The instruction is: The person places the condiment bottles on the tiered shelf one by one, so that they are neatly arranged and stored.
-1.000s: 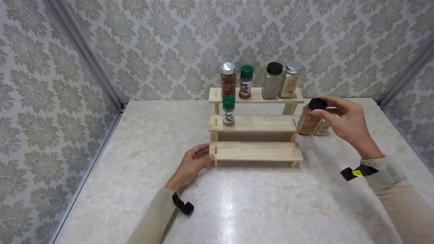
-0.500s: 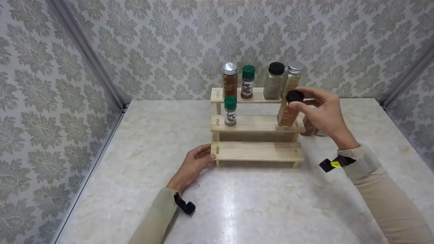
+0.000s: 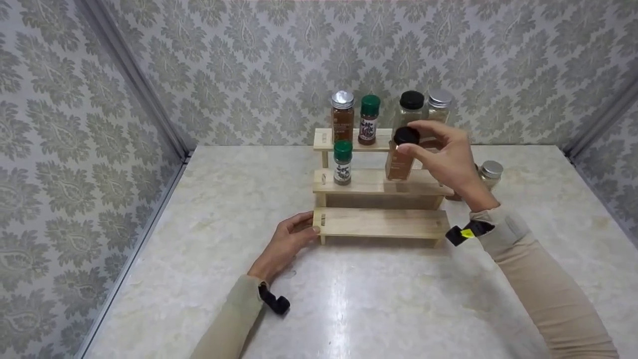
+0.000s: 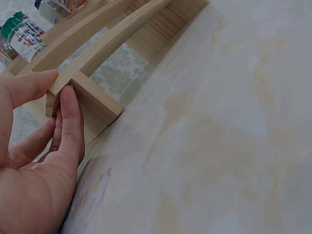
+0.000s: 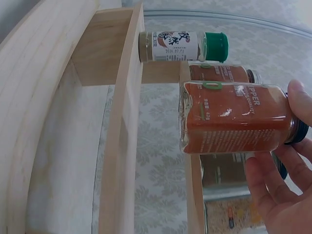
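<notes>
My right hand [image 3: 448, 157] pinches the black cap of a square glass pepper jar [image 3: 399, 163] with an orange-brown label. In the right wrist view the jar [image 5: 234, 119] is upright relative to the rack, its base apart from the middle shelf [image 5: 119, 141]. A three-step wooden spice rack [image 3: 384, 223] stands on the table. My left hand [image 3: 284, 247] grips the left end of its lowest shelf, thumb on top and fingers beneath, as the left wrist view shows. A small green-capped spice bottle [image 3: 342, 164] stands at the left of the middle shelf.
On the top shelf stand a silver-capped brown jar [image 3: 342, 117], a green-capped bottle [image 3: 369, 122], a black-capped jar [image 3: 411, 112] and a silver-capped pale jar [image 3: 439, 107]. Right of the rack, a silver-capped jar [image 3: 491, 174] stands on the table, partly behind my right hand.
My right hand has lifted the pepper jar from beside the rack and carried it left over the middle shelf. My left hand has kept its grip on the rack.
</notes>
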`<move>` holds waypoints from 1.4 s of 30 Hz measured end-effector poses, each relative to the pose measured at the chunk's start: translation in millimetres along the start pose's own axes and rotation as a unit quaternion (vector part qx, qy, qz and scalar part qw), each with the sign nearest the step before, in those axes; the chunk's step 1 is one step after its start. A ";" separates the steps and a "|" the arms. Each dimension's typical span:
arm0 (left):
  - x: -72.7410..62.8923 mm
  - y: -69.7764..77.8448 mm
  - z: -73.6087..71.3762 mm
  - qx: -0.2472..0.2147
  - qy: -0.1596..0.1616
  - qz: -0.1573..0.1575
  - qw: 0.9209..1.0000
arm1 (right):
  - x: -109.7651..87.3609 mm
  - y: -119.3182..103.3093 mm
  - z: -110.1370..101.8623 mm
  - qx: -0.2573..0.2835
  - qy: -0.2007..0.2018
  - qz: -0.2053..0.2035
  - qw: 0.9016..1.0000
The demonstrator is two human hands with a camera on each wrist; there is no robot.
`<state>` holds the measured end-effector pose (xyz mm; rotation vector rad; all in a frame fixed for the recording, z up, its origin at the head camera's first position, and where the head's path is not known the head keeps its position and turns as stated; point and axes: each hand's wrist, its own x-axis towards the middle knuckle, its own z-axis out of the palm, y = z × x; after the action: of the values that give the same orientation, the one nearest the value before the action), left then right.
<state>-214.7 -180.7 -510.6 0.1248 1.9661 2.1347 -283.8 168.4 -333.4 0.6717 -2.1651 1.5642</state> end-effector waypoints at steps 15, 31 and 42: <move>1.1 -2.2 -0.1 0.025 0.002 0.013 1.000 | 8.4 6.7 39.3 0.022 -0.015 0.022 0.999; 1.5 -1.0 0.4 0.026 0.005 0.015 1.000 | 4.8 22.4 65.5 0.037 -0.021 0.020 0.999; -0.7 -1.1 -0.1 -0.006 -0.010 0.010 1.000 | 2.1 24.8 69.0 0.033 -0.014 0.011 0.999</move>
<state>-213.9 -180.9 -511.7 0.1638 1.9488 2.1478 -302.0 108.9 -372.3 0.6966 -2.1559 1.6528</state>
